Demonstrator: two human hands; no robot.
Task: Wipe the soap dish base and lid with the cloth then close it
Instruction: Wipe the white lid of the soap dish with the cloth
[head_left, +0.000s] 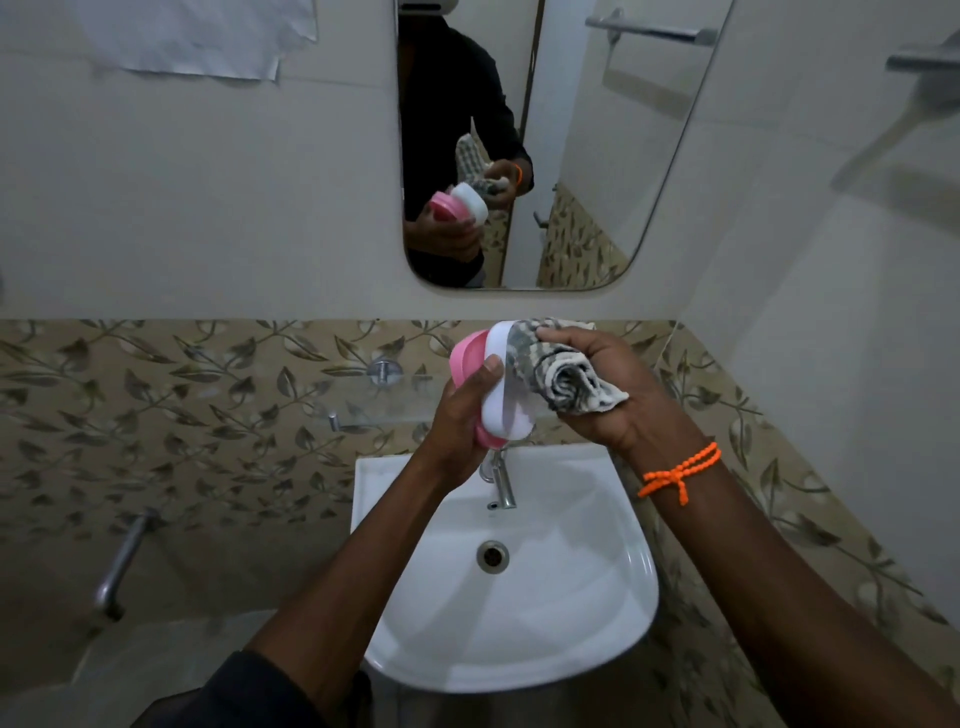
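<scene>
Wiping the lid (506, 387): left hand (457, 415) fingers grasping lid and pink base (464, 358) together, right hand (608, 395) fingers clenched round cloth (566, 374) pressed inside. Next, probably: wiping base, then closing.

One wide camera on my head looks forward and down, close over the white ceramic washbasin (613, 597) and wall mirror (582, 156)

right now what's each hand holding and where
Left hand grips the soap dish by its side edge, thumb on the white part. Right hand holds the bunched cloth against it.
</scene>
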